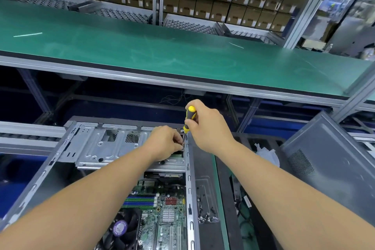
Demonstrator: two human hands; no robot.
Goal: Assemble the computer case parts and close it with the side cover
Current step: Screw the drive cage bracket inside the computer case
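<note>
An open computer case [60, 148] lies on its side in front of me, its motherboard [168, 213] with fan exposed. A silver drive cage [105, 148] fills its far end. My right hand [209, 128] grips a yellow-and-black screwdriver [189, 116], held upright with its tip down at the cage's right corner by the case rim. My left hand [165, 143] rests on the cage beside the tip, its fingers pinching at the screwdriver's shaft or a small part there; which one is hidden. The grey side cover [328, 160] leans at the right.
A tray with loose screws [208, 217] lies right of the case on a green mat. A white crumpled bag [265, 154] lies near the cover. Above runs a long green shelf [162, 50], with racks of cardboard boxes [203, 6] behind it.
</note>
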